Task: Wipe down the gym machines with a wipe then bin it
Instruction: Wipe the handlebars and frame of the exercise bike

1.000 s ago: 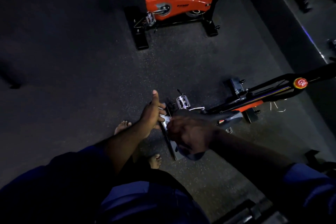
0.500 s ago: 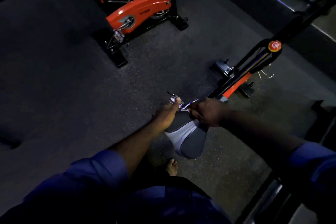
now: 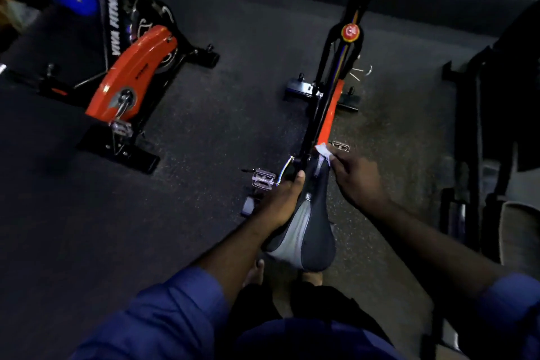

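while the wipe (image 3: 322,151) works forward: it now sits at the saddle (image 3: 314,231) nose, touching the orange frame (image 3: 329,114), off the seat pad it covered a moment ago.
right hand (image 3: 358,184): pinches the wipe.
left hand (image 3: 280,202): still grips the saddle's left edge, thumb on top.
task: saddle likely done; frame next, binning well ahead.

"VIVA FITNESS", white lettering, on far exercise bike frame (image 3: 113,17).

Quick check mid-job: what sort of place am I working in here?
Most likely a gym's indoor-cycling area: a stationary bike lettered VIVA FITNESS stands on dark speckled flooring, and the right hand holds a wipe at a second bike's saddle.
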Motion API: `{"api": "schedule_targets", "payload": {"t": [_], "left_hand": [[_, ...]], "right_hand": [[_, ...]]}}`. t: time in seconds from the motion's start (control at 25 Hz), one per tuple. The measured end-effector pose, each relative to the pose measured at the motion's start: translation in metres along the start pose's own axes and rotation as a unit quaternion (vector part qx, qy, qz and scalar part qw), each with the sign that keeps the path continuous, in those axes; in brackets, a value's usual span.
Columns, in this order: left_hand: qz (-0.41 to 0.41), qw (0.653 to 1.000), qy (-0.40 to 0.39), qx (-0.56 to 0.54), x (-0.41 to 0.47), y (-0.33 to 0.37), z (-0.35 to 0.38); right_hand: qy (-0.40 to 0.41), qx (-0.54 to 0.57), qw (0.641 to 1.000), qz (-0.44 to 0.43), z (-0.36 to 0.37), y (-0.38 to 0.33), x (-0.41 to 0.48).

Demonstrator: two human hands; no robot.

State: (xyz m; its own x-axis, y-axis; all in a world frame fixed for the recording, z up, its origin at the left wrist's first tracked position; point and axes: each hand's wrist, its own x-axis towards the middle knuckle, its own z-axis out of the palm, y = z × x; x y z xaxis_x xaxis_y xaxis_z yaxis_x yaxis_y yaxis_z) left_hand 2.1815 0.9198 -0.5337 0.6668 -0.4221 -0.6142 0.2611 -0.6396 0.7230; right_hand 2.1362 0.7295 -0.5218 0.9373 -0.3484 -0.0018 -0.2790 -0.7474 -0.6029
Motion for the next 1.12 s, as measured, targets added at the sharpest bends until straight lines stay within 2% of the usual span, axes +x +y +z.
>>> {"api": "schedule_targets", "payload": {"t": [0.08, 0.16, 0.24, 0.36, 0.44, 0.56, 0.68, 0.84, 0.96, 1.04, 1.12], "left_hand": [[-0.008, 0.999, -0.008, -0.038, 0.001, -0.002, -0.001], [-0.009, 0.998, -0.024, -0.056, 0.008, -0.013, -0.001], [-0.003, 0.997, -0.053, -0.057, 0.007, -0.017, -0.004], [0.019, 0.993, -0.106, -0.051, 0.0, -0.013, -0.011], [0.032, 0.993, -0.106, -0.035, 0.0, -0.013, -0.011], [0.055, 0.992, -0.115, -0.026, 0.0, -0.008, -0.012], [0.046, 0.997, -0.068, 0.013, 0.004, 0.002, -0.012], [0.073, 0.995, 0.023, 0.059, 0.001, 0.035, -0.003], [0.123, 0.979, 0.075, 0.147, -0.004, 0.069, 0.006], [0.163, 0.969, 0.091, 0.16, 0.001, 0.093, 0.018], [0.186, 0.97, 0.09, 0.13, 0.007, 0.121, 0.038]], "right_hand": [[0.067, 0.048, 0.995, 0.052, 0.016, -0.013, -0.036], [0.078, 0.091, 0.991, 0.06, 0.025, -0.026, -0.073], [0.046, 0.051, 0.997, 0.03, 0.035, -0.03, -0.108], [-0.026, -0.081, 0.992, -0.092, 0.046, -0.034, -0.153], [-0.074, -0.097, 0.985, -0.122, 0.044, -0.032, -0.148], [-0.032, -0.075, 0.996, -0.027, 0.04, -0.031, -0.092], [-0.031, -0.039, 0.999, 0.018, 0.042, -0.039, -0.085], [-0.068, 0.01, 0.997, -0.045, 0.03, -0.041, -0.151], [-0.11, 0.052, 0.991, -0.05, 0.0, -0.041, -0.143], [-0.06, 0.069, 0.996, -0.002, -0.026, -0.026, -0.124], [-0.012, 0.139, 0.986, 0.094, -0.059, 0.001, -0.109]]}}
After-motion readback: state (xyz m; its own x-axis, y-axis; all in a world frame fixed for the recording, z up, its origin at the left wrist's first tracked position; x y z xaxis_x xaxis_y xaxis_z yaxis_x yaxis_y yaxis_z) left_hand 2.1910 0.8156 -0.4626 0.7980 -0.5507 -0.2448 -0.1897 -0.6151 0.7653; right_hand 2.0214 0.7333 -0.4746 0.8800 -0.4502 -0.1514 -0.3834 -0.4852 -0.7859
